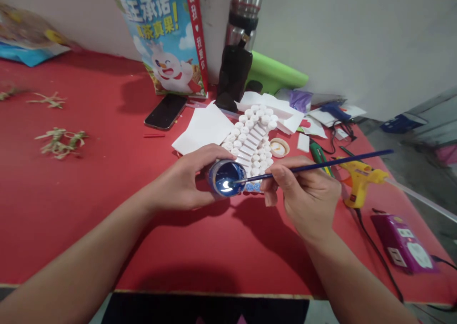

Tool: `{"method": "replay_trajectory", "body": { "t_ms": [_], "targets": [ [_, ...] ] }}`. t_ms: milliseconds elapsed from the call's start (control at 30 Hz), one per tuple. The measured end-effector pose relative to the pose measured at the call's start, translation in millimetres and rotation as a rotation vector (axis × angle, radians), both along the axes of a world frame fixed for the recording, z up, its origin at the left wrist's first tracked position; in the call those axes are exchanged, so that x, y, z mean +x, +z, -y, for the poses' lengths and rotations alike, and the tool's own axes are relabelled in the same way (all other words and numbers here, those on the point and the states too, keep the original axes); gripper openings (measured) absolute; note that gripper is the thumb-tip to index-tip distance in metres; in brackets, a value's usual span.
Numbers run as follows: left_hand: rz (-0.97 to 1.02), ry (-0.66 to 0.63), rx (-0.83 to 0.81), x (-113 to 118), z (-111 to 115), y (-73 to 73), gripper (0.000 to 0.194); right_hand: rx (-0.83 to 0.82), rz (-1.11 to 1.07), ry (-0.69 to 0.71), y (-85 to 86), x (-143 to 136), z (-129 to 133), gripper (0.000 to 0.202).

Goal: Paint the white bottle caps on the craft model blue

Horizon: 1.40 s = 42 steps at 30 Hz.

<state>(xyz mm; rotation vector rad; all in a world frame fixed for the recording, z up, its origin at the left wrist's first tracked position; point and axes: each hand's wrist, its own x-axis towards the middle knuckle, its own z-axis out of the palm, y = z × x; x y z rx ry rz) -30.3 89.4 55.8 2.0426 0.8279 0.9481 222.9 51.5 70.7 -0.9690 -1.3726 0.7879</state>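
Note:
My left hand [185, 178] is wrapped round a small clear jar [215, 180] of blue paint, tilted so its mouth faces me. Between the fingers of my right hand [303, 190] is a thin dark blue paintbrush [342, 160], its tip inside the jar's mouth. Just behind the jar stands a craft piece made of white round pieces [255, 116] with a strip of white steps [252, 145] through it. A patch of blue [254, 186] shows at its near edge, partly hidden by my hands.
On the red table [200, 257] are a phone [166, 111], white paper [203, 127], a round lid [279, 147], a yellow glue gun [360, 178] and a purple power box [403, 243]. A printed bag [171, 38] and a steel bottle [246, 5] stand at the back.

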Motion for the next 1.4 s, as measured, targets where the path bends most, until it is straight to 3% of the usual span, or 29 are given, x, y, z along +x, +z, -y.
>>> {"method": "replay_trajectory", "body": {
  "t_ms": [600, 1033, 1267, 1400],
  "targets": [
    [-0.003, 0.017, -0.026, -0.6, -2.0, -3.3, 0.052, 0.065, 0.009, -0.072, -1.7, 8.3, 1.2, 0.025],
    [-0.013, 0.039, -0.012, -4.7, -5.2, -7.0, 0.051, 0.131, 0.047, -0.132, 2.0, 14.0, -3.4, 0.033],
    [0.11, 0.211, -0.166, -3.8, -10.8, -10.4, 0.059, 0.066, -0.109, -0.131, 0.8, 10.7, -5.8, 0.033],
    [0.256, 0.358, -0.215, -5.9, -20.0, -18.7, 0.07, -0.065, -0.153, -0.018, -5.5, 6.2, -6.6, 0.029]
  ]
}}
